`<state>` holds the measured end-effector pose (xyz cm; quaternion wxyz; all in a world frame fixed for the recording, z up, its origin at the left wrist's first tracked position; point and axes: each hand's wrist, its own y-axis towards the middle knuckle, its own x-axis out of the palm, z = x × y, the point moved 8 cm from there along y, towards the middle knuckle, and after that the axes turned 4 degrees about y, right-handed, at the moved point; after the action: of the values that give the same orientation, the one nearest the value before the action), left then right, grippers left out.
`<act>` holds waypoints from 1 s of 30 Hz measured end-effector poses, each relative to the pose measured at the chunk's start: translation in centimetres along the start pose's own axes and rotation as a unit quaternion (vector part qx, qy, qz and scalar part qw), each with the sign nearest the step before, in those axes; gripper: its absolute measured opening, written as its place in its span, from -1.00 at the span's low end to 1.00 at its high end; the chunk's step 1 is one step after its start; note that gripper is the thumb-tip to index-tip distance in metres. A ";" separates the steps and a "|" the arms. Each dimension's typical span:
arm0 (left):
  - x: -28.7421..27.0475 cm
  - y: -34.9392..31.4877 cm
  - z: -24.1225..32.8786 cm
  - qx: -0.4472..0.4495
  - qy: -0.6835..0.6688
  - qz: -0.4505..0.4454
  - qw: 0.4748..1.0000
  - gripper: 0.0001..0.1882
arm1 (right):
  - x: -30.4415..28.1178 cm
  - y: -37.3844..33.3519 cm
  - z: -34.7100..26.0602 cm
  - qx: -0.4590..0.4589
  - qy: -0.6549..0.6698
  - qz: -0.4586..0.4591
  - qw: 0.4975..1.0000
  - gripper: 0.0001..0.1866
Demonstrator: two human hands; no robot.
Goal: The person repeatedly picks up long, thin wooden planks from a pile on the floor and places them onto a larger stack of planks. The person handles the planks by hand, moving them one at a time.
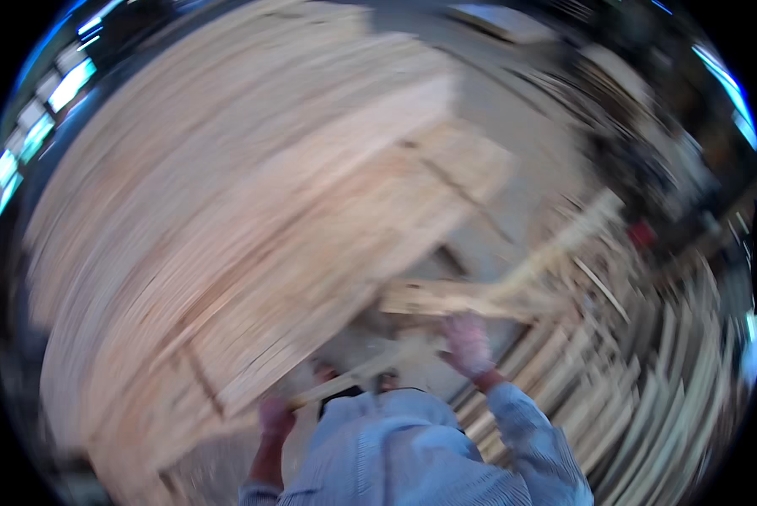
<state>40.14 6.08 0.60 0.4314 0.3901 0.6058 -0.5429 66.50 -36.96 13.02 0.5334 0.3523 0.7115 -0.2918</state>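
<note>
A thin pale wooden strip (363, 371) slants up to the right in front of my body. At its lower left end my left hand (275, 417) is closed around it. My right hand (469, 344), in a pale pinkish glove, is at the strip's other end, thumb and fingers on either side of it; blur softens the grip. Just beyond the right fingers lies a short, wider board (433, 298), with a long pale batten (555, 247) slanting away from its right part. Motion smears the whole picture.
A large stack of wide planks (252, 219) fills the left and middle, its edge close to my left hand. Many narrow strips (648, 405) lie heaped at the right, near my right arm. Grey floor (522, 126) shows beyond, with dark clutter (640, 169) at the far right.
</note>
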 end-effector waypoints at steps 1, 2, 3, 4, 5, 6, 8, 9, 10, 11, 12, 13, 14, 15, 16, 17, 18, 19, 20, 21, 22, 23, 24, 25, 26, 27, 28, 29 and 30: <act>0.1 -1.2 -0.3 -0.019 -0.047 0.001 0.999 -0.91 | 0.7 0.7 0.1 -0.037 0.012 -0.052 0.998 -0.23; 0.7 -1.8 -0.8 -0.069 -0.048 -0.029 0.996 -0.91 | 1.0 1.2 -0.4 -0.090 -0.038 -0.029 0.995 -0.34; 0.9 -2.5 -0.7 -0.068 -0.062 -0.039 0.995 -0.91 | 2.3 1.8 0.2 -0.094 -0.076 -0.041 0.992 -0.46; 1.7 -2.9 -0.7 -0.094 -0.096 -0.085 0.987 -0.90 | 4.1 2.9 0.3 -0.102 -0.081 -0.038 0.991 -0.54; 2.0 -3.0 -0.4 -0.102 -0.109 -0.108 0.983 -0.89 | 5.5 2.5 1.6 -0.088 -0.070 -0.048 0.993 -0.60; 1.9 -2.6 -0.2 -0.095 -0.114 -0.119 0.982 -0.87 | 7.7 2.6 3.0 -0.068 -0.078 -0.101 0.990 -0.61; 2.0 -2.6 1.5 -0.082 -0.133 -0.170 0.973 -0.80 | 10.3 1.7 5.2 -0.085 -0.129 -0.132 0.979 -0.63; 2.0 -2.4 2.0 -0.078 -0.147 -0.199 0.966 -0.74 | 11.4 1.5 6.6 -0.079 -0.107 -0.181 0.975 -0.57; 2.3 -2.4 3.1 -0.044 -0.138 -0.242 0.959 -0.72 | 12.0 1.1 8.2 -0.068 -0.089 -0.232 0.966 -0.45; 2.3 -2.1 3.8 -0.053 -0.168 -0.242 0.954 -0.73 | 12.5 1.2 9.2 -0.089 -0.118 -0.255 0.956 -0.51; 2.6 -2.2 4.4 -0.028 -0.163 -0.258 0.952 -0.71 | 12.3 0.8 9.7 -0.101 -0.150 -0.275 0.944 -0.57; 2.7 -1.5 5.3 -0.026 -0.189 -0.241 0.952 -0.70 | 12.1 0.9 10.8 -0.111 -0.179 -0.297 0.931 -0.61; 2.7 -1.0 6.2 0.020 -0.205 -0.210 0.956 -0.70 | 11.6 0.7 11.4 -0.119 -0.210 -0.316 0.918 -0.64; 2.9 -0.5 7.7 0.076 -0.212 -0.185 0.956 -0.69 | 11.0 0.4 11.8 -0.124 -0.240 -0.333 0.903 -0.65; 3.3 -0.3 9.1 0.132 -0.201 -0.160 0.957 -0.68 | 10.2 0.3 11.5 -0.143 -0.257 -0.319 0.901 -0.66; 4.6 0.2 9.4 0.088 -0.222 -0.166 0.957 -0.68 | 9.3 0.3 11.2 -0.162 -0.274 -0.305 0.897 -0.66; 5.9 0.7 9.5 0.044 -0.227 -0.169 0.958 -0.67 | 8.6 0.3 10.9 -0.180 -0.291 -0.291 0.894 -0.67; 7.1 1.0 9.4 0.001 -0.232 -0.173 0.957 -0.66 | 8.0 0.6 10.7 -0.175 -0.285 -0.282 0.899 -0.68; 7.9 1.2 10.1 0.014 -0.241 -0.175 0.954 -0.66 | 7.6 0.8 10.8 -0.169 -0.278 -0.275 0.905 -0.68; 8.4 1.3 10.7 0.029 -0.250 -0.177 0.951 -0.65 | 7.4 1.3 10.9 -0.161 -0.271 -0.269 0.910 -0.69; 8.7 1.3 11.2 0.037 -0.255 -0.176 0.950 -0.64 | 7.9 1.5 11.5 -0.148 -0.265 -0.292 0.907 -0.69; 8.7 1.0 11.5 0.031 -0.263 -0.175 0.948 -0.65 | 8.6 1.8 12.2 -0.136 -0.259 -0.316 0.903 -0.70; 8.4 0.6 11.6 0.014 -0.284 -0.168 0.944 -0.65 | 9.5 2.2 12.9 -0.123 -0.254 -0.339 0.898 -0.70; 7.8 -0.1 11.5 -0.003 -0.303 -0.161 0.939 -0.65 | 10.2 2.5 13.3 -0.134 -0.248 -0.335 0.899 -0.71; 6.9 -1.0 11.4 -0.021 -0.319 -0.146 0.936 -0.65 | 11.1 2.8 13.7 -0.146 -0.242 -0.332 0.900 -0.72; 6.2 -2.1 11.1 -0.049 -0.313 -0.149 0.937 -0.66 | 11.8 3.1 13.9 -0.160 -0.236 -0.328 0.901 -0.73; 5.3 -3.5 10.8 -0.079 -0.303 -0.146 0.938 -0.67 | 12.5 3.2 13.5 -0.194 -0.242 -0.305 0.900 -0.74; 4.3 -5.0 10.6 -0.109 -0.294 -0.143 0.939 -0.68 | 13.1 3.0 12.8 -0.229 -0.248 -0.282 0.898 -0.75; 3.2 -6.7 10.2 -0.101 -0.279 -0.139 0.945 -0.69 | 13.5 2.6 11.9 -0.264 -0.252 -0.260 0.894 -0.77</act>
<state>33.87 -4.77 -0.64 0.5403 0.0890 0.5612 -0.6206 72.72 -42.28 -3.15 0.6733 -0.0848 0.6703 -0.3003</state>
